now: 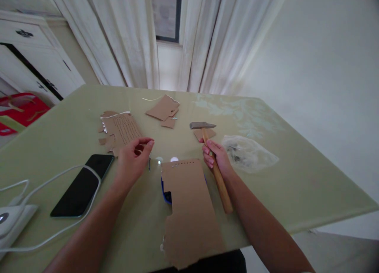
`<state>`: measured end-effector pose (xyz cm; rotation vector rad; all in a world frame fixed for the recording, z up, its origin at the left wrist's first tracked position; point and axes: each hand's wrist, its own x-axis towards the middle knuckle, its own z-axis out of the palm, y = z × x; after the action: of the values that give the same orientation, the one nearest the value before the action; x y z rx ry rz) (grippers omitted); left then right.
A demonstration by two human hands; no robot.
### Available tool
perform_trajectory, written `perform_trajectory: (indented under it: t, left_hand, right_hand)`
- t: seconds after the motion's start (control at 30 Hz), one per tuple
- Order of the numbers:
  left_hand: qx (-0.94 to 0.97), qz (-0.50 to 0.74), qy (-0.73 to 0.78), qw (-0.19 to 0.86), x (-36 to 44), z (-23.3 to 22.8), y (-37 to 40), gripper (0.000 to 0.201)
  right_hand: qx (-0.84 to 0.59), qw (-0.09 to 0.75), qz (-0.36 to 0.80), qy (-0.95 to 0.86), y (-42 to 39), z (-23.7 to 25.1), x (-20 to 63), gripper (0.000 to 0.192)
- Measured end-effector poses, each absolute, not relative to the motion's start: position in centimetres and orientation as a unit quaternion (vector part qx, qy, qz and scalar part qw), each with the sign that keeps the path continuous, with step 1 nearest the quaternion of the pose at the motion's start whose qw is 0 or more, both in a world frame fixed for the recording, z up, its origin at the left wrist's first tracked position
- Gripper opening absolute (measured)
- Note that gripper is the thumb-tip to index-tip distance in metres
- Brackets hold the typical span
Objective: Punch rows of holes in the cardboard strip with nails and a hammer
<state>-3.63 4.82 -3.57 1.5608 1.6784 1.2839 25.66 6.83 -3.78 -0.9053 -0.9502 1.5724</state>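
My right hand (217, 156) is wrapped round the wooden handle of a hammer (222, 188), its metal head up and away from me. Left of it, a brown cardboard sheet (189, 210) with a row of small holes along its far edge lies over a blue-edged object (166, 197), mostly hidden. Thumb and forefinger of my left hand (134, 158) are pinched together above the table, left of the sheet's far corner. Anything between them is too small to make out. A thin dark sliver (149, 164) shows just below those fingertips.
Beyond my left hand lies a torn cardboard piece with writing (122, 129). More cardboard scraps (162, 107) lie farther back. A clear plastic bag (250, 152) is at right. A phone (83, 186), white cable (66, 169) and power strip (17, 225) occupy the left.
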Motion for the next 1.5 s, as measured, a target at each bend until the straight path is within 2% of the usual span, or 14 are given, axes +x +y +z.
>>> perform_trajectory:
  t: [0.1,0.17,0.33,0.53,0.7,0.87,1.2,1.5]
  left_hand:
    - [0.642,0.366,0.663,0.116,-4.7,-4.1,5.2,0.031]
    - [0.672,0.301,0.673,0.074,-5.1,-4.0,5.1,0.031]
    - [0.681,0.179,0.704,0.091,-5.5,-3.4,3.8,0.043]
    - [0.717,0.092,0.690,0.031,-4.4,-3.2,2.7,0.033]
    - [0.704,0.020,0.708,0.049,-3.4,-2.4,2.7,0.029]
    - [0.703,0.040,0.702,0.107,-3.0,-1.9,2.9,0.025]
    - [0.699,0.055,0.705,0.104,-3.3,-2.4,3.0,0.021]
    - [0.713,0.141,0.683,0.068,-3.9,-4.4,3.5,0.026]
  right_hand:
    - [-0.380,0.506,0.679,-0.372,6.9,-4.9,26.1,0.046]
    - [-0.379,0.498,0.691,-0.362,7.0,-5.3,26.1,0.047]
    - [-0.385,0.491,0.703,-0.342,7.4,-5.8,25.8,0.044]
    - [-0.375,0.500,0.699,-0.349,7.7,-6.0,26.1,0.045]
    - [-0.369,0.488,0.707,-0.355,7.5,-5.9,25.9,0.047]
    - [-0.378,0.489,0.700,-0.358,7.2,-5.6,25.5,0.051]
    - [-0.386,0.484,0.693,-0.370,7.2,-5.5,25.5,0.053]
    - [-0.388,0.484,0.692,-0.369,7.1,-5.6,25.5,0.053]
